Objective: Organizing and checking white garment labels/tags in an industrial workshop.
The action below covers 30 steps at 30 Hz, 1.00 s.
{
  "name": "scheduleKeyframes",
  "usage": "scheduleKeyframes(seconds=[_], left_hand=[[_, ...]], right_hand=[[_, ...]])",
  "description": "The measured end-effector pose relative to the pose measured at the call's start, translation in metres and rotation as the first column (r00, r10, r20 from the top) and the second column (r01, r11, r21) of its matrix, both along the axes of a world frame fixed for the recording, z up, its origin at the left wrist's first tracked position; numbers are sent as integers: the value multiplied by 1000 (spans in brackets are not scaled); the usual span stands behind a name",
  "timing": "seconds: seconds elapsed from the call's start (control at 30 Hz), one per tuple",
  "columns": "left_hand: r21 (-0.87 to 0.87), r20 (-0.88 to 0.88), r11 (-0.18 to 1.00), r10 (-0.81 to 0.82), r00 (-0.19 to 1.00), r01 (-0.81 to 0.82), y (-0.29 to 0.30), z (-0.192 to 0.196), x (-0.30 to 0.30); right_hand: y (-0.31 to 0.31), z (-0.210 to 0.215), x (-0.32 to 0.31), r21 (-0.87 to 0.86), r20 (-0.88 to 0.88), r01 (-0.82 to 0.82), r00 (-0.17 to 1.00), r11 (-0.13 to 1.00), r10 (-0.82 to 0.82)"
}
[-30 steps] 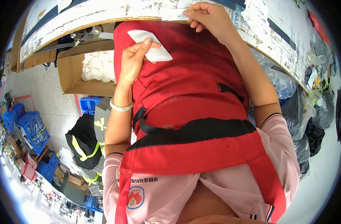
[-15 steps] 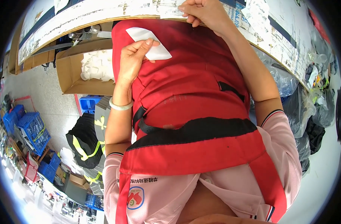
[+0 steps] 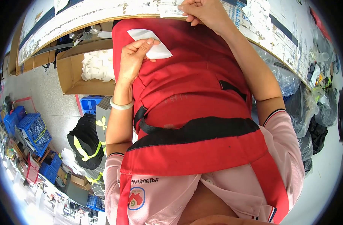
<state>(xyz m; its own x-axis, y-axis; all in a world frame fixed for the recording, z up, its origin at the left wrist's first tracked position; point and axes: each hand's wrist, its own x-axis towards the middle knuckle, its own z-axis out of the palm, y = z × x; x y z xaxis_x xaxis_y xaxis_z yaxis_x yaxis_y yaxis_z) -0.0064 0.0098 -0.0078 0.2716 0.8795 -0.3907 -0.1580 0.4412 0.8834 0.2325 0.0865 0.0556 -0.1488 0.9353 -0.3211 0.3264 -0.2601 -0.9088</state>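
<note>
**Two hands, two bits of paper**

The left hand [image 3: 133,60] is up against the chest, on top of a red apron [image 3: 194,97]. It holds a small white paper piece [image 3: 150,43]. The paper sticks out past the fingertips, up and to the right, and lies flat on the red cloth. The thumb presses on the paper's lower edge and the curled fingers sit under it and beside it — so the hand is pinching the paper, not letting go. Most of the paper shows; only the corner under the thumb is hidden.

On the left wrist there is a pale bangle [image 3: 121,105].

The right hand [image 3: 205,13] is stretched out to the edge of the work table [image 3: 85,17]. Its fingers are bent and squeezed together on the edge of a white paper sheet [image 3: 167,7] that lies on the table top. The fingertips touch the sheet right at the table's rim. How much of the sheet they grip is hard to tell, because the hand covers that part.

The apron has a black band [image 3: 201,129] across it and is worn over a pink shirt [image 3: 164,195].

Below the table, left of the left hand, stands an open cardboard box [image 3: 72,75] with white scraps [image 3: 98,67] piled inside. Down on the floor there are blue crates [image 3: 30,127] and a black bag with yellow stripes [image 3: 87,140]. On the right, under the table, sit dark plastic bags [image 3: 310,108].
</note>
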Motion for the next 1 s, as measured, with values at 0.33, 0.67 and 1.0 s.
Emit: scheduleKeyframes(seconds=[0.33,0.67,1.0], left_hand=[[0,17,1000,-8,1000,8,0,-2,-1],[-4,3,1000,-8,1000,8,2,-3,-1],[-11,32,1000,9,999,-9,-2,-2,-2]], right_hand=[[0,-6,1,28,-3,-13,1000,1000,13],[2,1,-2,9,51,-40,998,999,39],[-12,7,-1,34,-78,-22,997,999,24]])
